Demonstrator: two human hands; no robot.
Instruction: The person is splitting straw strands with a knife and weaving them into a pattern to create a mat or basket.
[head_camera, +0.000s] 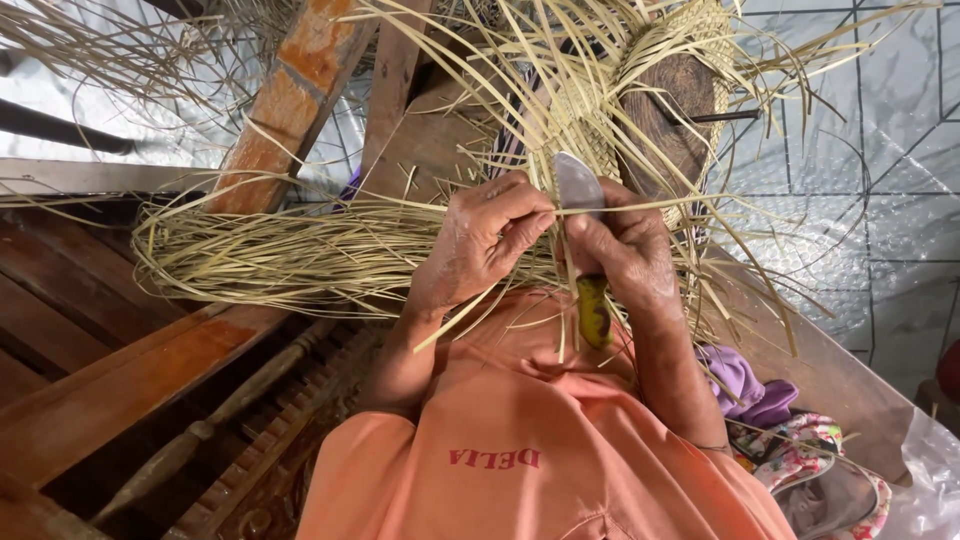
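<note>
L hand (487, 240) pinches straw strands (300, 255); R hand (622, 250) grips knife (580, 190), blade up against strands, beside woven straw piece (690, 60) on wood block (672, 115).

The short knife with a grey blade (578, 186) had its yellow-green handle mostly swallowed by the right hand (620, 255). The pale woven straw piece (600, 140) ran off the top edge, its centre covering part of a dark round wooden block (680, 120). Fingertips of the left hand (485, 240) were buried among strands.
</note>
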